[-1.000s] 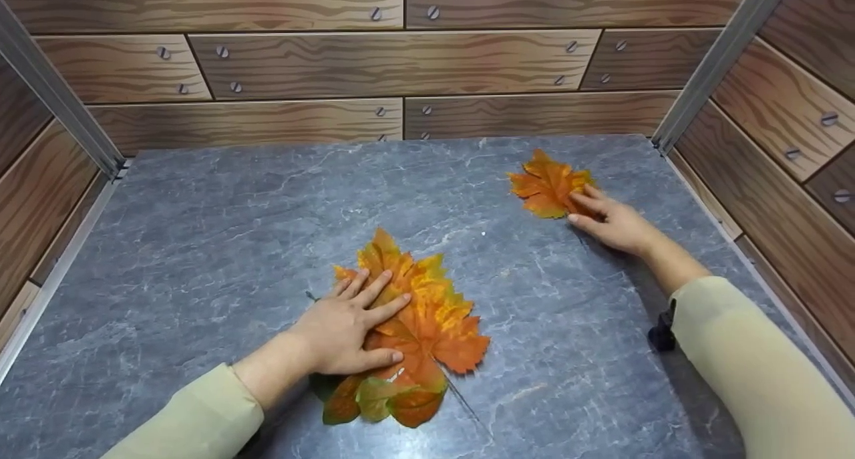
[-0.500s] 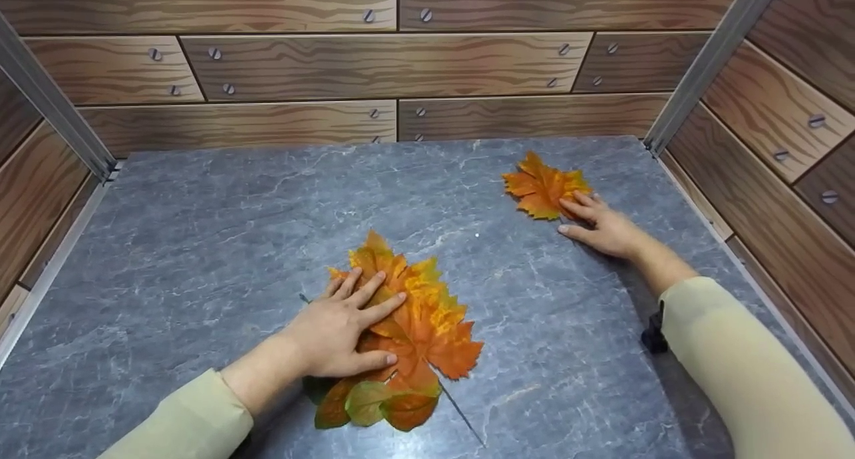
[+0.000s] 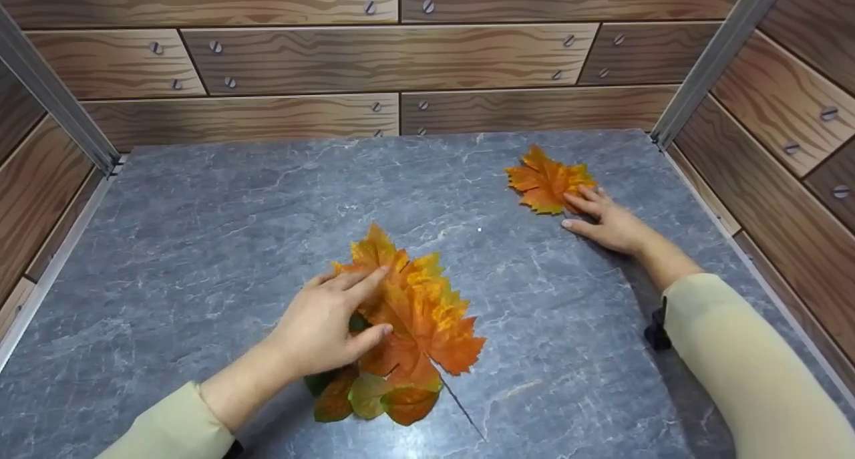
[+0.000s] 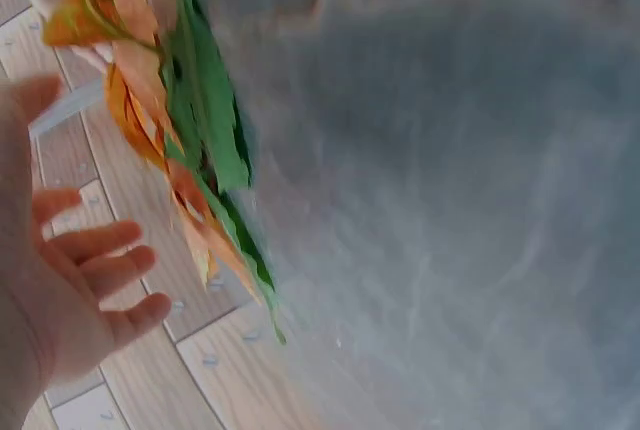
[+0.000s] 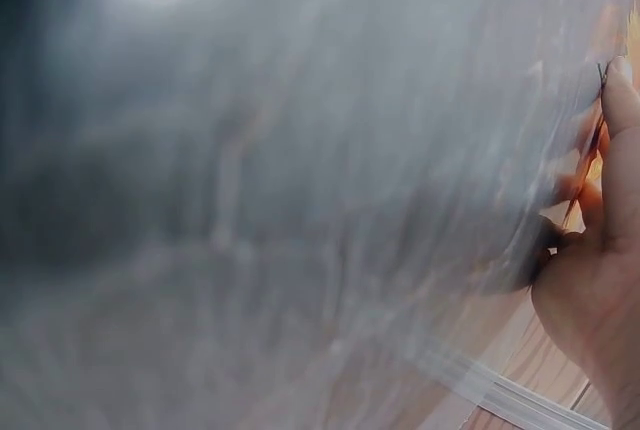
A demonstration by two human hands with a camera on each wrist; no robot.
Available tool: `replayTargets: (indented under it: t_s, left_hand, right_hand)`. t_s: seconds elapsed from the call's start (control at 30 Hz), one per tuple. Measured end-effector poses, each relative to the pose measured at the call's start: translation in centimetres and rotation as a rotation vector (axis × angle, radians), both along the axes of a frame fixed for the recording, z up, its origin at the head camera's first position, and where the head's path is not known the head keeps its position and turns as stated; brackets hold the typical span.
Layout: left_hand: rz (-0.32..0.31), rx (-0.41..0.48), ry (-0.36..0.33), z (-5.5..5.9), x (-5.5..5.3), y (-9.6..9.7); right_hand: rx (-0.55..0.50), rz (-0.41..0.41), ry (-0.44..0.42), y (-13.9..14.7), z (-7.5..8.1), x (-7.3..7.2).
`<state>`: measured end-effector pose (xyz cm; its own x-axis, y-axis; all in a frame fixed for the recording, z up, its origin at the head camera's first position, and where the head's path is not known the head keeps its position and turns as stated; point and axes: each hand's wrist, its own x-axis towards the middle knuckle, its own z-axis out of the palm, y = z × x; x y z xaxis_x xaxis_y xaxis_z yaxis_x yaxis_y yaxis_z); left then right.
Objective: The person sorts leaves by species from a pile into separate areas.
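Note:
Several overlapping artificial autumn leaves, orange and yellow with some green and red ones at the near end, lie in a pile in the middle of the table. Over the pile's left side is my left hand, its fingers loosely extended; the left wrist view shows a gap between that hand and the leaves. At the far right lies an orange maple leaf with yellow-green edges. My right hand rests its fingertips on this leaf's right part, thumb on the table side. The right wrist view shows little of the leaf.
The grey marbled table is bordered by wood-patterned panels at the back and sides. Metal posts stand at the back corners. A thin dark stem sticks out of the pile toward the near edge.
My left hand has lifted off the leaves, and its spread fingers have drawn together. The right hand stays at the far leaf with little movement.

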<state>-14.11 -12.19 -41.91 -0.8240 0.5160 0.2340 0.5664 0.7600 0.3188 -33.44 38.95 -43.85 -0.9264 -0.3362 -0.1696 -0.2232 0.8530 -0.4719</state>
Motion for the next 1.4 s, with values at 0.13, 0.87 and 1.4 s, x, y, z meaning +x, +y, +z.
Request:
replayTargets:
  t_s: [0.13,0.87,1.4]
  left_hand:
    - [0.093,0.074,-0.013,0.0,0.9,0.4]
    - [0.397,0.301,-0.275,-0.5,0.1,3.1]
    - [0.161,0.591,-0.31,1.9,-1.2,5.2]
  right_hand:
    - [0.002,0.001,0.003,0.0,0.2,0.0]
    - [0.019,-0.003,-0.006,0.0,-0.1,0.0]
    - [0.012,-0.003,0.005,0.0,-0.1,0.1]
